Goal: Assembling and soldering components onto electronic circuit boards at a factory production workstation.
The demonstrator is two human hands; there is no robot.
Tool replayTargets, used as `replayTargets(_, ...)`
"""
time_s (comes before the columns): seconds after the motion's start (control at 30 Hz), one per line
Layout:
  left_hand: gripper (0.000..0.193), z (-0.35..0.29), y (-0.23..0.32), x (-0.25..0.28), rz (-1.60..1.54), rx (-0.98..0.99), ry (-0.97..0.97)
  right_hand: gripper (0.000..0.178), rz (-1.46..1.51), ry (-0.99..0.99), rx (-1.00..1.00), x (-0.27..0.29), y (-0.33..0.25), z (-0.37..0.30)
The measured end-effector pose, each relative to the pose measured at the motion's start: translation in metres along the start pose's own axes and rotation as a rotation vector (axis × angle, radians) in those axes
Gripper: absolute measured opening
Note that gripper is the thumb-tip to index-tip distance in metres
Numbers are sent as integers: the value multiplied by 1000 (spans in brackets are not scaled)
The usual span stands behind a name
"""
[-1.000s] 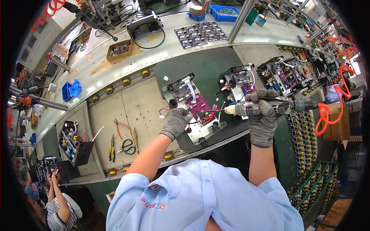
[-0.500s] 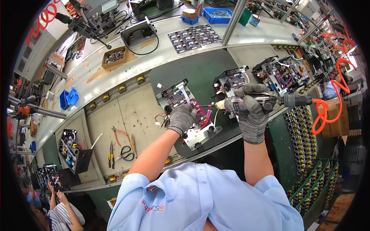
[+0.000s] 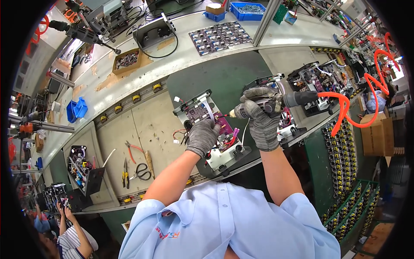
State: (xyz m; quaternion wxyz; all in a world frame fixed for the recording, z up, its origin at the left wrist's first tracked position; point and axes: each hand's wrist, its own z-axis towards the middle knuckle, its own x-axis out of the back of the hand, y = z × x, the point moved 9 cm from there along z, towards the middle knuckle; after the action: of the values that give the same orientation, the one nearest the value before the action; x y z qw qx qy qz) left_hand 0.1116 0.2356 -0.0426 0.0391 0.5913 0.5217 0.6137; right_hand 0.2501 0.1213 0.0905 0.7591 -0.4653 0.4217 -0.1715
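Chassis: an open, angular, pale metal chassis [image 3: 227, 158] lay on the flat dark-green mat [image 3: 189, 77], carrying a purple circuit board [image 3: 226, 127] and pink-red wires.
Left hand: the grey knit-gloved left hand [image 3: 203, 136] bent over the chassis; whether it pinched anything, I could not tell.
Right hand: the matching right hand [image 3: 261, 121] gripped a cylindrical grey power screwdriver [image 3: 243, 111].
Hidden: the left glove covered part of the chassis; the bit's tip was unclear.
Hose: glossy, looping orange tube [image 3: 343, 108].

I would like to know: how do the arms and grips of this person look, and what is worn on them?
The left grip and right grip wear streaked grey knitted gloves that end around the wrists. The forearms are bare below short, light-blue sleeves.
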Motion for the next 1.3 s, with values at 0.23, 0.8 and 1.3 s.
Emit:
replayTargets(0.23,30,2,6,3,-5,8,18,27,-25,-62,-42,-11,14,3)
replayTargets(0.8,34,19,-18,-26,363,16,-117,19,-594,-314,82,-65,38,9)
replayTargets(1.3,32,-2,15,-9,242,-224,95,24,-1659,-457,844,-82,55,0)
